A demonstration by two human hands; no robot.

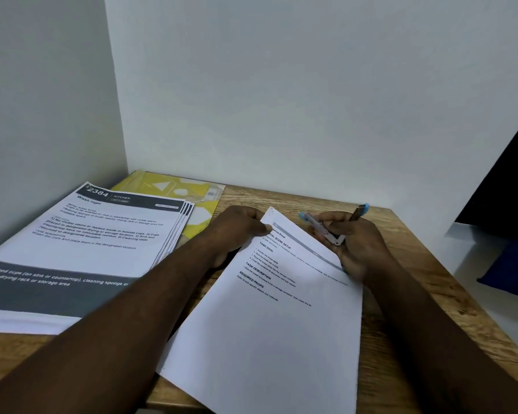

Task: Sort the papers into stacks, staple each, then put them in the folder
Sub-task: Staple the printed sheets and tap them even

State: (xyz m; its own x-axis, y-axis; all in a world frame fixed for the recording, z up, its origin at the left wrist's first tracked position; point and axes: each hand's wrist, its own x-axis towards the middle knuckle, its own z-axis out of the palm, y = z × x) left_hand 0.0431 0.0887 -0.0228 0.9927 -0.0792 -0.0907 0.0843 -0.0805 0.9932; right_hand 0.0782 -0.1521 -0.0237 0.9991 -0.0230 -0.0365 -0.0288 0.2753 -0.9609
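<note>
Pinching the far corner of the centre stack (281, 324) at 12 o'clock, your left hand (237, 231) steadies it; right hand (353, 240) grips the stapler (320, 228) at 1 o'clock; sheets look thin, floppy, slippery, so hold them close to that corner; folder (174, 186) lies at 10 o'clock.

Two paper stacks (81, 234), one stapler (320, 228), one folder (162, 186).

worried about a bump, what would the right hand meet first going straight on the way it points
Likely the top corner of the papers, pinched by the left hand; the right hand aims its stapler at it, though depth is unclear.
</note>
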